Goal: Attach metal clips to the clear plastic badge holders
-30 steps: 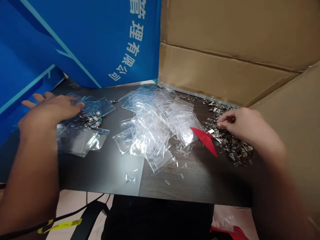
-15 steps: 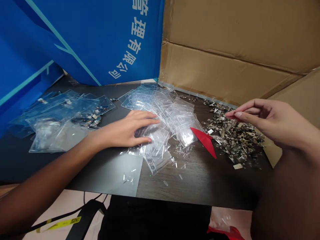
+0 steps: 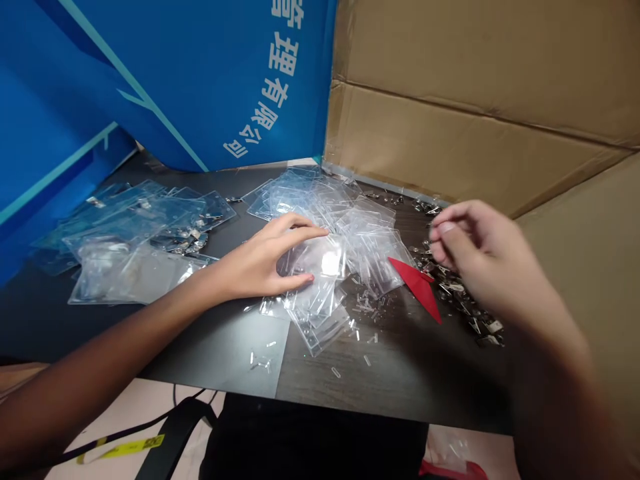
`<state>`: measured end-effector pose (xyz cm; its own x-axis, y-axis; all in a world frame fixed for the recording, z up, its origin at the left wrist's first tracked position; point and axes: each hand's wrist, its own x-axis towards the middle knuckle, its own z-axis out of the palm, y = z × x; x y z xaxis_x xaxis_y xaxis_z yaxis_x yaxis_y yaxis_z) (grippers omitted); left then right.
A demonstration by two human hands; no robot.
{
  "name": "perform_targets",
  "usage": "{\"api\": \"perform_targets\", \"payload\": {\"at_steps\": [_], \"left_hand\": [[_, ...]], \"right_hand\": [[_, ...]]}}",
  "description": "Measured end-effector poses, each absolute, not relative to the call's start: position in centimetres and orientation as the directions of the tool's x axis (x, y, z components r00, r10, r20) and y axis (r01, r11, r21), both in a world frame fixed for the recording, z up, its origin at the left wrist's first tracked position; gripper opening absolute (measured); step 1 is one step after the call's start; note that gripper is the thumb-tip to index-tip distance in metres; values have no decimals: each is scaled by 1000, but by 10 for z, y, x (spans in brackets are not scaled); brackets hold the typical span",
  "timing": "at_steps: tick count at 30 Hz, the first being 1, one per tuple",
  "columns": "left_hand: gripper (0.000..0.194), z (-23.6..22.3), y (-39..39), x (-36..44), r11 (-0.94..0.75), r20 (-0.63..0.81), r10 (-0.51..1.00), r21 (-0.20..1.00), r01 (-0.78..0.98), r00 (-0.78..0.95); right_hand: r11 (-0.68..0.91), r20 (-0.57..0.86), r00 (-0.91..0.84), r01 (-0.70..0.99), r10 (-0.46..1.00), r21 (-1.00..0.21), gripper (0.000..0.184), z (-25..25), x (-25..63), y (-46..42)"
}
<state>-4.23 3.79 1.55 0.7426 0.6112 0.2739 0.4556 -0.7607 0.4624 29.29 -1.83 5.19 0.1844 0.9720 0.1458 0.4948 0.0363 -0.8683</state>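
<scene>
My left hand (image 3: 280, 257) is over the middle pile, its thumb and index finger set at opposite edges of a clear plastic badge sleeve (image 3: 325, 260). More clear sleeves (image 3: 373, 220) lie heaped behind and beneath it. My right hand (image 3: 470, 247) hovers above a pile of small metal badge clips (image 3: 453, 287) with clear straps. Its fingers are curled together in a pinch and slightly blurred; whatever they hold is too small to make out. Between the two piles lies a folded red piece (image 3: 417, 287), pointed at its ends.
Sleeves with clips attached (image 3: 145, 220) are stacked on the left. Small clear plastic bits (image 3: 367, 307) are scattered near the table's front edge. A blue printed panel (image 3: 200, 80) and cardboard walls (image 3: 475, 73) bound the table behind and to the right.
My right hand has moved left and closer in over the clips, its fingers more curled. My left hand has gone from lying flatter on the pile to gripping a sleeve by its edges.
</scene>
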Motion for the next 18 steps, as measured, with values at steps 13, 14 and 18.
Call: {"api": "perform_targets", "payload": {"at_steps": [13, 14, 18], "left_hand": [[56, 13, 5, -22, -765, 520, 644, 464, 448, 562], [56, 10, 4, -21, -757, 503, 651, 484, 439, 569], [56, 3, 4, -22, -696, 433, 697, 603, 390, 572]], "right_hand": [[82, 37, -228, 193, 973, -978, 16, 3, 207, -45], [99, 60, -194, 196, 979, -976, 15, 1, 206, -46], [129, 89, -163, 259, 983, -957, 17, -1, 206, -51]]}}
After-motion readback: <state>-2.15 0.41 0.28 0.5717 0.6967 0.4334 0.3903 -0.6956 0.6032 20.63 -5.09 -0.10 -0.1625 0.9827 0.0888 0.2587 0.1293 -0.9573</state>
